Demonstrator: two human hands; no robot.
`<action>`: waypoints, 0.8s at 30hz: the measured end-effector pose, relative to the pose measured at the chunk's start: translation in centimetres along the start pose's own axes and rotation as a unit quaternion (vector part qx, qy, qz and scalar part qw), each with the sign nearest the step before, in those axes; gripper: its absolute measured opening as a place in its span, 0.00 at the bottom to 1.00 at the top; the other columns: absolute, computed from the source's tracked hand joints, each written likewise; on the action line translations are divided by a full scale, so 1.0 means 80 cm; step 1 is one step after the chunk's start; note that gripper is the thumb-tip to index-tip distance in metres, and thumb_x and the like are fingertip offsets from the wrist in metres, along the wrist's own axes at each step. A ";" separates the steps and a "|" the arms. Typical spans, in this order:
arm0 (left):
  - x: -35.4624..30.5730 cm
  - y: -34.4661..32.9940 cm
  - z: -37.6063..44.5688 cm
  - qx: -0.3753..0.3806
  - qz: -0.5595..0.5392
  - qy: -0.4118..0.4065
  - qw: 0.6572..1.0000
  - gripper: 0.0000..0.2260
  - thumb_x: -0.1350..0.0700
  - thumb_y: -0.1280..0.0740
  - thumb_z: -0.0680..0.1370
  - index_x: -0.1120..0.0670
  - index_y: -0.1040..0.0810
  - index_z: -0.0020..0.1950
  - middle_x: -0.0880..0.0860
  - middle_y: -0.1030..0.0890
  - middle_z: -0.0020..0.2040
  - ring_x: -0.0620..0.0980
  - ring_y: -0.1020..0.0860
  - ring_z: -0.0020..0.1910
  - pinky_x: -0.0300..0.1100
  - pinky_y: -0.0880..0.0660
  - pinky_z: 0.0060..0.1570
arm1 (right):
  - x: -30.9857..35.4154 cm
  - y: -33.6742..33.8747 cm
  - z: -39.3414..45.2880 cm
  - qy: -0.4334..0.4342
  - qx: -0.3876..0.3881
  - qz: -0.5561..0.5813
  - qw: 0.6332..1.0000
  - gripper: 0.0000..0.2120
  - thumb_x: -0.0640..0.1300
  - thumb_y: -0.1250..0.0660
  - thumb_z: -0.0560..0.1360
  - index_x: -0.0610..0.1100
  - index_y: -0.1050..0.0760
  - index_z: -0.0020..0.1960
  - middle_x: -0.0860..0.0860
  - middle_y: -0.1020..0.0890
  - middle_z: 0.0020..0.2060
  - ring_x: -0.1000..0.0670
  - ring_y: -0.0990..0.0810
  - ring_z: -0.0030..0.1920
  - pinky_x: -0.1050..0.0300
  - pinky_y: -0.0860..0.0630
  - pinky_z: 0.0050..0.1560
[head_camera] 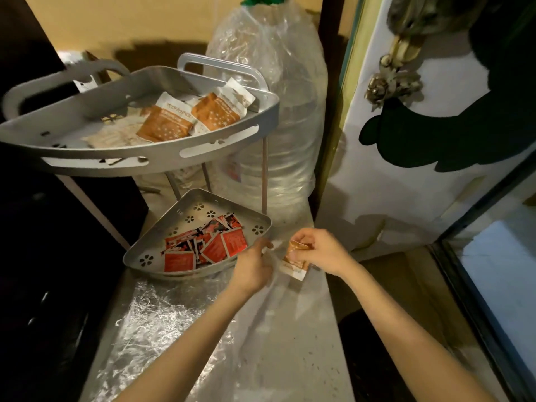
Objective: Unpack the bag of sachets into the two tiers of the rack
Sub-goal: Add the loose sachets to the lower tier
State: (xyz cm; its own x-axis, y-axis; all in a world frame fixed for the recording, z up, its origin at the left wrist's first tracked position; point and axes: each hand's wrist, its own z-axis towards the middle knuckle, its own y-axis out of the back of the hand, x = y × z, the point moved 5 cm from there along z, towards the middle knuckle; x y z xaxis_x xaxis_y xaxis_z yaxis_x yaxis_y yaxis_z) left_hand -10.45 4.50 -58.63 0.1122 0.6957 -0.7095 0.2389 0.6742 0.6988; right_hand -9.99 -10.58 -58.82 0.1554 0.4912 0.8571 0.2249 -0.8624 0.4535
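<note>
A grey two-tier corner rack stands on the counter. Its upper tier point(150, 153) holds orange-and-white sachets point(165, 120) and some pale ones. Several red sachets point(203, 246) lie in the lower tier point(139, 250). A thin clear plastic bag point(275, 274) lies on the counter in front of the rack. My left hand point(252, 265) pinches the bag's edge next to the lower tier. My right hand point(316, 250) grips an orange-and-white sachet point(295, 262) just above the bag.
A large clear water bottle point(272, 117) wrapped in plastic stands behind the rack on the right. Crinkled foil point(145, 323) covers the counter's left part. A white fridge door point(406, 169) stands to the right, and a dark cabinet point(43, 256) borders the left.
</note>
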 end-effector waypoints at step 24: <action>-0.129 0.385 -0.061 -0.281 -0.047 -0.161 0.945 0.09 0.58 0.29 0.71 0.54 0.18 0.50 0.49 0.17 0.45 0.42 0.19 0.42 0.35 0.20 0.40 | 0.381 0.043 -0.021 0.284 -0.041 0.158 0.945 0.09 0.35 0.25 0.65 0.45 0.23 0.39 0.51 0.15 0.30 0.53 0.16 0.31 0.63 0.22 0.29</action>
State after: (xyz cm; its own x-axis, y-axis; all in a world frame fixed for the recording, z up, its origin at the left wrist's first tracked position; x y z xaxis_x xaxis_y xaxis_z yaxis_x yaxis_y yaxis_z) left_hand -8.94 19.31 -29.33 0.4248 0.5750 -0.6992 -0.2768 0.8179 0.5045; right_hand -6.10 1.20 -30.68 -0.3440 0.0836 0.9352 0.1741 -0.9731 0.1510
